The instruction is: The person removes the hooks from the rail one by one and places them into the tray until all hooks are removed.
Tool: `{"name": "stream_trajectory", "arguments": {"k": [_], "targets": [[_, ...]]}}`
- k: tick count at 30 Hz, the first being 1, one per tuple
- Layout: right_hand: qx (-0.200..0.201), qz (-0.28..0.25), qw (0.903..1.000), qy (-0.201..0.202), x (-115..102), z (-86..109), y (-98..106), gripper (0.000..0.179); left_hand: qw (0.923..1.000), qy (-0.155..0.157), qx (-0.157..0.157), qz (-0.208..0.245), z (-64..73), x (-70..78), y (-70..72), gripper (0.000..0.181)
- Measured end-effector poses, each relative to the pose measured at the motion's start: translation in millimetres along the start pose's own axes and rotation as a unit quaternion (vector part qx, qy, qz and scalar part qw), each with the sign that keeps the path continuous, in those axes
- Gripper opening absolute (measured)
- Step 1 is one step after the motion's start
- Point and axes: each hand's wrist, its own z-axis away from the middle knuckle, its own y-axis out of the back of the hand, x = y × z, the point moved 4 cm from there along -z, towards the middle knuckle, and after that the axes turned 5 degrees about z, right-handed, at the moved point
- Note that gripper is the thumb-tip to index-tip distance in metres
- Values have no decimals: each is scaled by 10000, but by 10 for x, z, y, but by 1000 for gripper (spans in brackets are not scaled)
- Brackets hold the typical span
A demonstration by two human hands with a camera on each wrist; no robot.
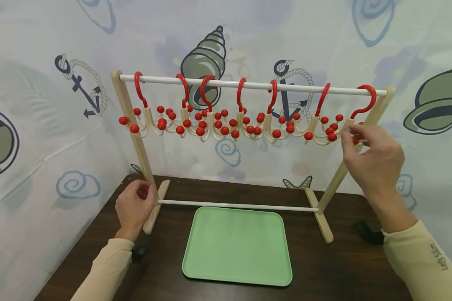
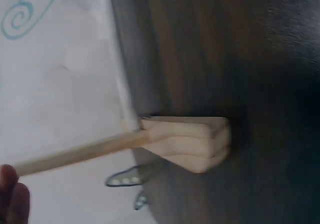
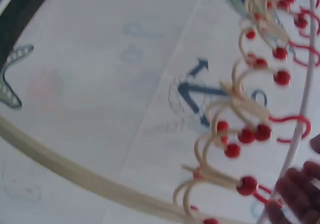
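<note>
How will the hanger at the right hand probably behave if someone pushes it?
The hanger would likely swing, since its red hook simply curves over the white rod. It may also slide sideways, because that white rod looks smooth. The red hook looks thick, so it should hardly bend.

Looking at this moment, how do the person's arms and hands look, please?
The left sleeve and right sleeve are long and cream; the right one carries small dark lettering. A black object shows beside each wrist. The left hand and right hand wear no gloves.
</note>
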Motion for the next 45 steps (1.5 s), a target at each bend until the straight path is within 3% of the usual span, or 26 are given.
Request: {"name": "stream_trajectory", "arguments": {"k": [3,6,10,14,21,27,35,45], "targets": [[-136,255,9980,-556,151,-125,8,39,9966,799,-123,-173,52,-118,8,13],[-600,432,9914,-1076,289,-201,-29,48,9859,1509,-658,-298,118,-222,-36,25],[-1403,527,9760,-1579,418,-256,-123,58,9708,1887,-1444,-321,180,-351,-153,44],[-1904,489,9637,-1806,474,-303,-226,62,9678,1770,-1755,-363,193,-434,-263,46],[-2328,296,9527,-1933,522,-364,-363,63,9732,1647,-1545,-434,178,-506,-346,26],[-2324,456,9525,-1915,534,-392,-379,59,9703,1715,-1624,-530,186,-554,-399,22],[-2308,544,9531,-1883,544,-431,-391,56,9697,1534,-1727,-790,201,-579,-461,16],[-2175,505,9511,-2134,542,-498,-271,59,9748,1370,-1560,-818,231,-577,-473,17]]}}
